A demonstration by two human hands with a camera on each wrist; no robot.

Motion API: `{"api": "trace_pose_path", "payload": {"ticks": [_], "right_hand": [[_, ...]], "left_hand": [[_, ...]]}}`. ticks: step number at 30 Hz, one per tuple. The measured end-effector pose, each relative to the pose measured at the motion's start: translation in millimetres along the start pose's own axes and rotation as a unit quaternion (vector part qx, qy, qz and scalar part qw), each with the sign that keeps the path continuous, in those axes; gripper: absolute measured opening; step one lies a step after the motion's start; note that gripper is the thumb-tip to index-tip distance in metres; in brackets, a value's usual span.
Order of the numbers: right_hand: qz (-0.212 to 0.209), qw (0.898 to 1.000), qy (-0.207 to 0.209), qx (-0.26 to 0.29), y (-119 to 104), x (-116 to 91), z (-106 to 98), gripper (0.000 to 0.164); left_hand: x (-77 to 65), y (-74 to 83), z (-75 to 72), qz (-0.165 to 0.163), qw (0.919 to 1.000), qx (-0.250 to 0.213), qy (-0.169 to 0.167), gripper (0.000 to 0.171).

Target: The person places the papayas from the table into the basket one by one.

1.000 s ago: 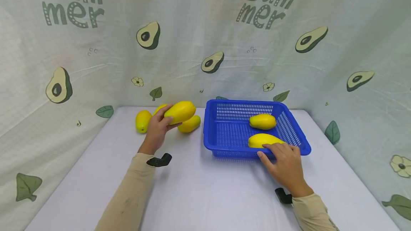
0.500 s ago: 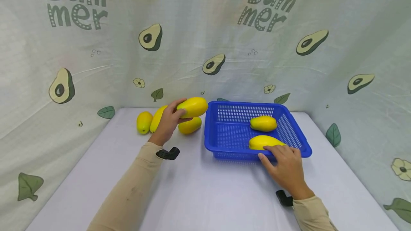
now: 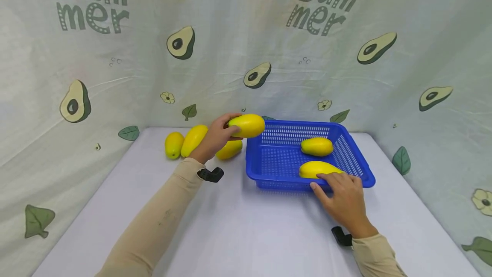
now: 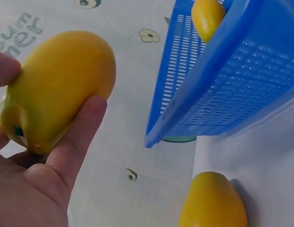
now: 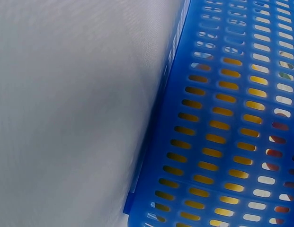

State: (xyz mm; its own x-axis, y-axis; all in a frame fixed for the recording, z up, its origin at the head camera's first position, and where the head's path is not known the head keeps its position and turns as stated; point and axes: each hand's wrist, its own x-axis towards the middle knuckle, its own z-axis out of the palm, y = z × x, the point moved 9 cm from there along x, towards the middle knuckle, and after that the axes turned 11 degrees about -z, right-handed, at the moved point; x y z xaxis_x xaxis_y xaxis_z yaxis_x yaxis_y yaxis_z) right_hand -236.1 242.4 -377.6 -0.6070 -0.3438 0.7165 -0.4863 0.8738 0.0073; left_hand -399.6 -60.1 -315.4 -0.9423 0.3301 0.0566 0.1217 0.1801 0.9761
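Observation:
My left hand (image 3: 216,138) holds a yellow papaya (image 3: 249,125) in the air, just left of the blue plastic basket (image 3: 269,178). In the left wrist view, that papaya (image 4: 66,85) has a greenish stem end toward the palm, with the thumb and fingers on its sides. My right hand (image 3: 343,200) grips the basket's front rim, fingers over the edge and thumb on the outside. Inside the basket lie one papaya (image 3: 317,146) toward the back right and another papaya (image 3: 317,169) along the front wall, partly behind the rim and right hand.
Left of the basket, a greenish-yellow papaya (image 3: 174,145), a yellow papaya (image 3: 194,139) and a third papaya (image 3: 229,150), partly behind the left hand, lie on the white table (image 3: 246,234). A printed cloth (image 3: 215,76) hangs behind and at both sides.
My left hand has carried the papaya rightward and slightly up, from above the loose papayas to the basket's left edge. The right hand has stayed on the rim.

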Motion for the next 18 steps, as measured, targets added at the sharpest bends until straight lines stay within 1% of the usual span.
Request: {"api": "trace_pose_path", "payload": {"ticks": [7, 12, 18], "right_hand": [[-0.001, 1.0, 0.0, 0.0, -1, 0, 1, 0.039], [0.001, 1.0, -0.001, -0.004, 0, 0, 0, 0.039], [0.003, 1.0, 0.003, 0.002, -1, -1, 0, 0.038]], "left_hand": [[1.6, 9.4, 6.2, -0.016, 0.9991, 0.04, -0.004, 0.05], [4.1, 21.4, 9.3, -0.011, 0.9979, 0.063, -0.003, 0.053], [8.6, 31.3, 17.5, -0.009, 0.9969, 0.076, -0.019, 0.052]]}}
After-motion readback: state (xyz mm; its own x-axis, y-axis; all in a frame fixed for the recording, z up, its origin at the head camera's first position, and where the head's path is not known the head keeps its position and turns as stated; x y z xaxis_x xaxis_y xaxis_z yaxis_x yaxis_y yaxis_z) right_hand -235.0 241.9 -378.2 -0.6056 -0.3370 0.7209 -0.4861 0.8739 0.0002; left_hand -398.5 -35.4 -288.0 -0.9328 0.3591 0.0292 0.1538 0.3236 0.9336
